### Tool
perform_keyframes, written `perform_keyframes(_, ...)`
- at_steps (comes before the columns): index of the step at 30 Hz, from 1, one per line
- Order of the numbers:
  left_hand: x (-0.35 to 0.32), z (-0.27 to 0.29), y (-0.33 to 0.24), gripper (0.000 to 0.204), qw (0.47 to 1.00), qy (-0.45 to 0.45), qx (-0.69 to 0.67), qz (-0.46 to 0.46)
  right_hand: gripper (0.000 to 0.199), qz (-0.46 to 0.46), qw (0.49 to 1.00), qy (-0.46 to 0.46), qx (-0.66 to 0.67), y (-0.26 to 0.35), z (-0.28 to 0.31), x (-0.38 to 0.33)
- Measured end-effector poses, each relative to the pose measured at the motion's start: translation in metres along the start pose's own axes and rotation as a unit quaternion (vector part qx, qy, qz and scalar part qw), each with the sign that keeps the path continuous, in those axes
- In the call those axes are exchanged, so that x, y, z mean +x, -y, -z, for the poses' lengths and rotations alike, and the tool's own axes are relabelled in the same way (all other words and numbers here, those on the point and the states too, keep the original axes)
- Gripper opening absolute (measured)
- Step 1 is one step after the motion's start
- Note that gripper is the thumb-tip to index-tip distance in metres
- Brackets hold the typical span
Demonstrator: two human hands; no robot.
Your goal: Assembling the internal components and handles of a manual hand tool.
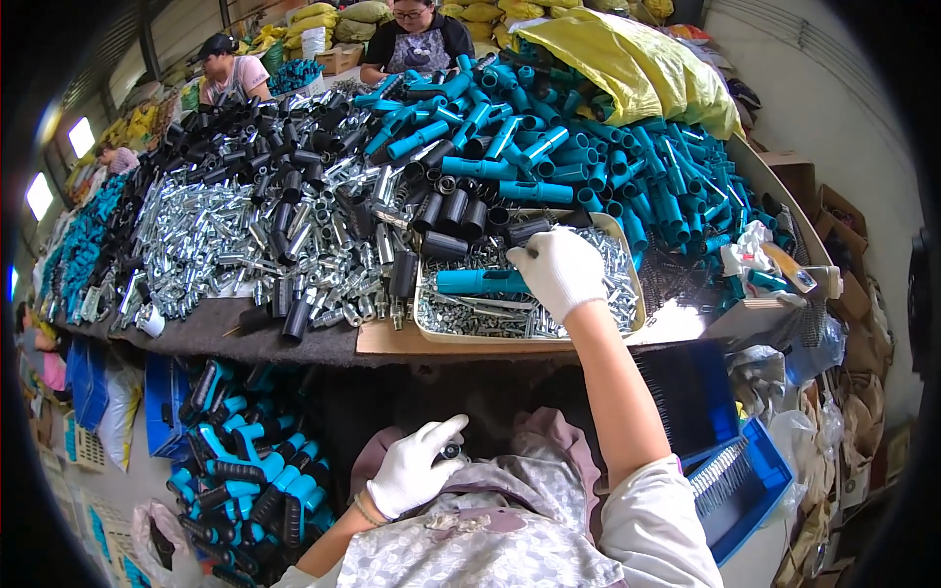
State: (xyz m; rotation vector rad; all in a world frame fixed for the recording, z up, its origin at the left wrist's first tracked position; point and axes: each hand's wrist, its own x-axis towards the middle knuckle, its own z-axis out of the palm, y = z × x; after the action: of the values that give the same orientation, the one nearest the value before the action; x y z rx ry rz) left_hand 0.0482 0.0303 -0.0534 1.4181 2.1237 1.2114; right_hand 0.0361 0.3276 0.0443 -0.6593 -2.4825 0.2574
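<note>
My right hand (564,272), in a white glove, reaches over a cream tray (423,316) of small metal parts. Its fingers are closed in a pinch, with a small dark spot at the tips that I cannot make out. Just beside and below those fingers lies a teal plastic tube (478,282) on the parts. Black cylindrical sleeves (446,245) rest at the tray's upper side. Near my lap, my left hand (417,470), also gloved in white, is curled around a small dark part (451,451) whose rounded end shows between thumb and fingers.
Heaps of teal tubes (667,191), black sleeves (294,157) and shiny metal parts (196,235) cover the table. Below left sit many teal-and-black handles (250,480); below right, a blue bin (740,495) holds springs. Co-workers (417,44) sit across the table. A yellow sack (637,69) lies behind.
</note>
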Motion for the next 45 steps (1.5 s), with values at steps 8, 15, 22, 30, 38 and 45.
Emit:
perform_keyframes(8,-0.005,0.009,0.002,0.054,0.997,-0.070,-0.030,0.023,0.021,-0.024,0.995,-0.004,0.100,-0.018,-0.005,0.002)
perform_keyframes(15,-0.005,0.019,0.014,0.034,0.925,-0.208,-0.279,0.152,0.006,-0.173,0.844,0.006,0.508,-0.008,0.028,-0.096)
perform_keyframes(22,0.009,0.015,0.013,0.035,0.830,-0.256,-0.464,0.175,0.010,-0.319,0.665,0.127,0.663,-0.021,-0.006,-0.223)
perform_keyframes(30,0.008,0.009,0.005,0.045,0.849,-0.281,-0.418,0.160,0.018,-0.348,0.650,0.106,0.667,-0.027,-0.010,-0.222)
perform_keyframes(38,0.007,0.005,0.015,0.038,0.842,-0.261,-0.458,0.115,0.039,-0.380,0.536,0.173,0.734,-0.022,-0.029,-0.233)
perform_keyframes(45,0.015,-0.006,0.008,0.034,0.810,-0.240,-0.514,0.150,0.038,-0.379,0.494,0.162,0.766,-0.024,-0.032,-0.232)
